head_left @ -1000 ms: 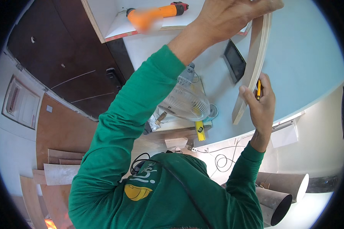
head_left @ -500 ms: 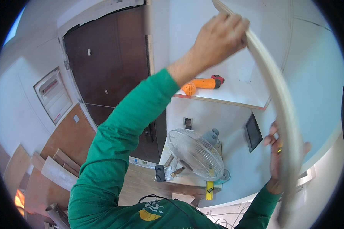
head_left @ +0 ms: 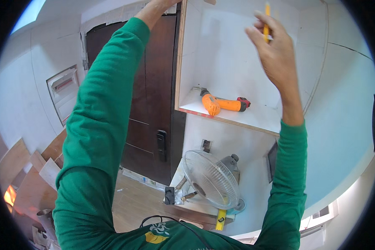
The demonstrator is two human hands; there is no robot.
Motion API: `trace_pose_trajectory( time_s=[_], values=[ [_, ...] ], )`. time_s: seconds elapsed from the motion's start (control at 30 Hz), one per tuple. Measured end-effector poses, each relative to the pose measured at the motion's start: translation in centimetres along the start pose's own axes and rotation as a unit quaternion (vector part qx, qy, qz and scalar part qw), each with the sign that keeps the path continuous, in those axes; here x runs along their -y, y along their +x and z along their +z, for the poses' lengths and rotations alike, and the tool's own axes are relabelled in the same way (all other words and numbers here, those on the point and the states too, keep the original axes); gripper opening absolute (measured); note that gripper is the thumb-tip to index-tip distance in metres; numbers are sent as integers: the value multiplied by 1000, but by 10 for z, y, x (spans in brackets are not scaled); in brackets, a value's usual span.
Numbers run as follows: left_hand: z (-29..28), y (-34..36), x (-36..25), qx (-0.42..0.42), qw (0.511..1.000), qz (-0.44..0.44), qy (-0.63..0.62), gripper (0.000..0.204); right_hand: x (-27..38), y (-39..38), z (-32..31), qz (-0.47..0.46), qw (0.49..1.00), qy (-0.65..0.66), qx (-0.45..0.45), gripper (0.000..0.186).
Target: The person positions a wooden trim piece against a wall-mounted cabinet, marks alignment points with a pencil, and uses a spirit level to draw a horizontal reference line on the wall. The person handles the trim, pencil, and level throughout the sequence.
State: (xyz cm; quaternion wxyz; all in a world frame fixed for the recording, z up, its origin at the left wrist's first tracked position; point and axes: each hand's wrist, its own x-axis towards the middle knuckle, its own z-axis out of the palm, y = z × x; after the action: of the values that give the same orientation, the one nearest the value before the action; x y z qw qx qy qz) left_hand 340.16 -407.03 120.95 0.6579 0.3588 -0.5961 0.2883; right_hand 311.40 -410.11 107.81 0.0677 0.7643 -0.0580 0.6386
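My left hand (head_left: 159, 6) reaches up to the top edge by the cabinet's left side; its fingers are cut off there. A small light-brown corner of a wooden board (head_left: 210, 1) shows at the top, and I cannot tell whether that hand touches it. Raised in front of the open white cabinet (head_left: 237, 54), my right hand (head_left: 276, 48) is closed around a thin yellow pencil (head_left: 266, 24) pointing upward. On the cabinet floor below lies an orange power tool (head_left: 227, 104) with a red and black end.
Below the cabinet, a fan (head_left: 210, 179) stands on a small table with a black phone-like object (head_left: 169, 195) and a yellow level (head_left: 221, 219). A dark brown door (head_left: 150, 91) is left of the cabinet. Several wooden boards (head_left: 14, 160) lean at the far left.
The long board my hands held upright on the right has gone from there; only a corner shows at the top. My left arm moved up and left, my right hand up and left.
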Motion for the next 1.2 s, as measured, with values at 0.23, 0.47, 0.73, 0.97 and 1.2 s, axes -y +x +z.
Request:
trace_pose_trajectory(
  time_s=[0.23, 0.47, 0.73, 0.97, 1.2],
  values=[
    [-5, -16, 32, -4, 999, -13, 42, 40, -37, 5, 93, 43, 980, 192, -24, 85],
    [4, -13, 31, -6, 992, -80, 96, 45, -63, 2, 160, 204, 914, 348, -46, 53],
    [18, -28, 36, -25, 995, -39, 90, 45, -121, 103, 192, -186, 952, -51, -239, 33],
    [10, -39, 33, 79, 989, -32, 120, 51, -116, 152, 186, -156, 986, -4, 51, 14],
    [-73, -27, -45, 146, 970, 189, -48, 37, -146, 157, 197, -126, 981, -121, 83, 35]
  ],
)
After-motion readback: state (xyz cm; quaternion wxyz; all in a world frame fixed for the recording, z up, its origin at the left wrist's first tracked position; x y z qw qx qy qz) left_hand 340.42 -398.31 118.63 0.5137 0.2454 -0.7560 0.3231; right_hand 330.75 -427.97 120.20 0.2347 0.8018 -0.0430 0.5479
